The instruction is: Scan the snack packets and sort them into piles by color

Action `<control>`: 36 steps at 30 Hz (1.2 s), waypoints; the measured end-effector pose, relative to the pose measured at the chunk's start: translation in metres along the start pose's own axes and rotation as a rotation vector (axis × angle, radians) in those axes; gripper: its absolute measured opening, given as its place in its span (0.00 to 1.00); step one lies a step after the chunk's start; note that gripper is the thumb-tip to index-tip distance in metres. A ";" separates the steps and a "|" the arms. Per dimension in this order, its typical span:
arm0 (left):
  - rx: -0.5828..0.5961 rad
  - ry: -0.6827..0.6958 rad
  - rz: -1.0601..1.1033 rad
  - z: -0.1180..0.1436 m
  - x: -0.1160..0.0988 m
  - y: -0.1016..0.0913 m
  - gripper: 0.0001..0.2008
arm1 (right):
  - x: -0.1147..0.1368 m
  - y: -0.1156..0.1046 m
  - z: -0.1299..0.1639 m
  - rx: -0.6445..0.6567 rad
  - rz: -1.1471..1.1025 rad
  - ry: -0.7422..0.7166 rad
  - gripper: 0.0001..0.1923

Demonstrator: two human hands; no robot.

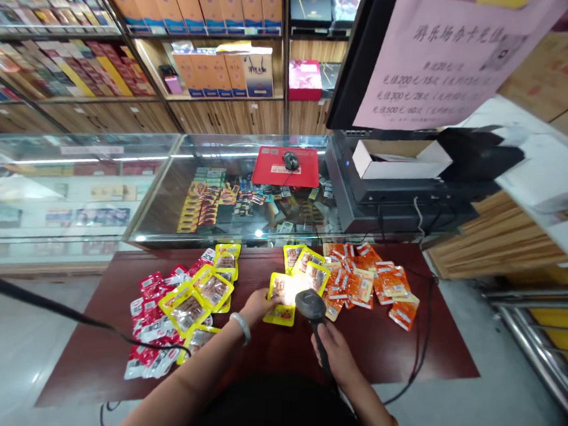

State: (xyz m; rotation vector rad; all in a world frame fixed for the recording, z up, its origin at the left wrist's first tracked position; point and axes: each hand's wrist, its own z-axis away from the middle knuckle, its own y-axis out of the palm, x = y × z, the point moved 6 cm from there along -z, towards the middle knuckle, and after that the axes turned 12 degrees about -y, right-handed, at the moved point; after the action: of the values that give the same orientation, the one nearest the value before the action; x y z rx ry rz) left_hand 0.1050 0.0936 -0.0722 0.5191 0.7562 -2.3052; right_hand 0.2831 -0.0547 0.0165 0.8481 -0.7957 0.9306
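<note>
Scanning is the work in hand: the right hand (333,352) is clenched around the grip of a black barcode scanner (310,306), whose head points down at a yellow snack packet (283,298) lying flat on the dark red surface (100,349). The left hand (258,304) pinches that packet at its left edge, fingertips pressing it down so it does not slide. A bright patch on the packet's face looks like the scanner's light falling on it. To do this well, the packet should lie flat and unwrinkled with its barcode facing up, and the scanner head should hover just above it, tilted a little so glare from the shiny wrapper does not wash out the code. Whether the barcode is on the side shown cannot be told from this view. Left of the held packet lies a heap of yellow packets (203,292) over red packets (150,324); to its right are orange packets (377,285), touching and overlapping. Keeping scanned and unscanned heaps apart would help avoid double counts. The scanner cable (422,340) trails across the surface near the orange heap and could snag a packet.
</note>
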 end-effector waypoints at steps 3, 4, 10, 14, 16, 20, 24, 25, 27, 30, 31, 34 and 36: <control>0.028 0.058 0.027 -0.003 -0.007 0.009 0.22 | 0.000 -0.004 0.001 0.000 -0.012 -0.010 0.27; 0.042 0.062 0.038 -0.005 -0.009 0.011 0.23 | 0.000 -0.005 0.002 -0.007 -0.016 -0.010 0.28; 0.176 0.071 0.238 0.001 -0.031 0.044 0.23 | -0.004 -0.015 0.007 -0.038 -0.021 -0.008 0.28; 0.144 0.211 0.185 0.011 -0.060 0.054 0.21 | -0.014 -0.021 0.008 -0.027 -0.008 0.004 0.27; 0.052 0.262 0.084 0.014 -0.062 0.041 0.20 | -0.019 -0.022 0.008 -0.034 -0.005 0.012 0.27; -0.341 0.209 -0.154 0.026 -0.031 -0.026 0.21 | -0.024 -0.018 0.005 -0.037 0.017 0.056 0.27; -0.785 -0.081 -0.392 0.053 0.018 -0.104 0.27 | -0.019 -0.004 0.002 -0.005 0.077 0.068 0.28; -0.849 -0.155 -0.408 0.060 0.028 -0.118 0.29 | -0.017 0.000 0.002 0.006 0.086 0.069 0.28; -0.904 -0.243 -0.414 0.069 0.043 -0.139 0.31 | -0.015 0.009 0.001 0.032 0.092 0.068 0.28; -0.870 -0.243 -0.459 0.069 0.052 -0.158 0.27 | -0.014 0.018 -0.001 0.067 0.099 0.065 0.28; -0.841 -0.235 -0.491 0.066 0.052 -0.163 0.26 | -0.014 0.020 -0.001 0.074 0.102 0.065 0.28; -0.758 -0.222 -0.609 0.056 0.049 -0.177 0.22 | -0.016 0.021 -0.002 0.070 0.123 0.069 0.28; -0.733 -0.206 -0.692 0.052 0.044 -0.184 0.19 | -0.018 0.020 -0.003 0.058 0.135 0.069 0.28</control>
State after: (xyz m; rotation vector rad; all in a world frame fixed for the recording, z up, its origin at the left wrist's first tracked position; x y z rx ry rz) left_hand -0.0608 0.1550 0.0135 -0.3675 1.7629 -2.3525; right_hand 0.2590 -0.0514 0.0046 0.8155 -0.7759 1.1011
